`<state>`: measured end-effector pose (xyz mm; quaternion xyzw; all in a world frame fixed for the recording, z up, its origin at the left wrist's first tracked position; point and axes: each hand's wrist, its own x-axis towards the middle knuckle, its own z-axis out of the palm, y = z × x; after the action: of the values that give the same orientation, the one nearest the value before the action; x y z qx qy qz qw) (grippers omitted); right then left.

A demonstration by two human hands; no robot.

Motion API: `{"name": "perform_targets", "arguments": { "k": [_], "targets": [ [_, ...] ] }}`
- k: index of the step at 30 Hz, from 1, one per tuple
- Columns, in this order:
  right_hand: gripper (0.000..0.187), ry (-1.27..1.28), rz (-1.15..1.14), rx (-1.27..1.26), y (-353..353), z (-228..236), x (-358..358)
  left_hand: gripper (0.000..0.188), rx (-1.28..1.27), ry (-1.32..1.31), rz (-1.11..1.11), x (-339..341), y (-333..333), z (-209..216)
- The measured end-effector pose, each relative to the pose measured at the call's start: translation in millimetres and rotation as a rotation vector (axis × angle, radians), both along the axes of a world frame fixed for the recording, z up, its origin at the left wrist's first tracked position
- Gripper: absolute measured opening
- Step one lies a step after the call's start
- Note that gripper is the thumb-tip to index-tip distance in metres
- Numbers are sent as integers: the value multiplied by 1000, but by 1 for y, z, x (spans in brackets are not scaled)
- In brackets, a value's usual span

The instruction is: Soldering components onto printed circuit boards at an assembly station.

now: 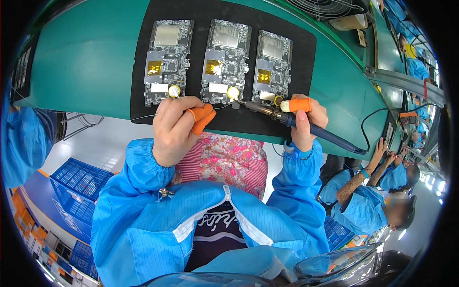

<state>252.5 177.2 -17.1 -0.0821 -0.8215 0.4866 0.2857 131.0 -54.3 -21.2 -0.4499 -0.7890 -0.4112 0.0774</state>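
Observation:
Three circuit boards lie side by side on a black mat (302, 67): the left board (179, 55), the middle board (233, 52) and the right board (282, 60). Each carries a silver metal shield, a gold-coloured square and a round yellow part near its lower edge. My left hand (173, 125), with orange finger cots, pinches a thin solder wire (223, 106) whose end reaches the middle board's lower edge. In my right hand (308, 117) is a soldering iron (332, 137). Its tip points left, beside the middle board's round part (233, 93); whether it touches is too small to tell.
The mat rests on a green bench (91, 62). The iron's black cord (366, 119) loops off to the right. At the back right stands a wire-guarded fan (325, 7). Co-workers in blue (358, 201) sit along the right. Blue crates (81, 179) stand on the floor at left.

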Motion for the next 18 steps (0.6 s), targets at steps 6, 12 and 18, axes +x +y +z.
{"name": "perform_targets", "arguments": {
  "k": [6, 12, 18],
  "targets": [
    [20, -26, 33, 99, -1, 4, -4, 23, 8, 13, -3, 0, 2, -2],
    [19, -16, 37, 91, -2, 6, -4, 21, 19, 43, -2, 2, 4, 0],
    [18, -16, 16, 108, -2, 2, -3, 22, 9, 40, -24, 3, 4, -1]
  ]
}}
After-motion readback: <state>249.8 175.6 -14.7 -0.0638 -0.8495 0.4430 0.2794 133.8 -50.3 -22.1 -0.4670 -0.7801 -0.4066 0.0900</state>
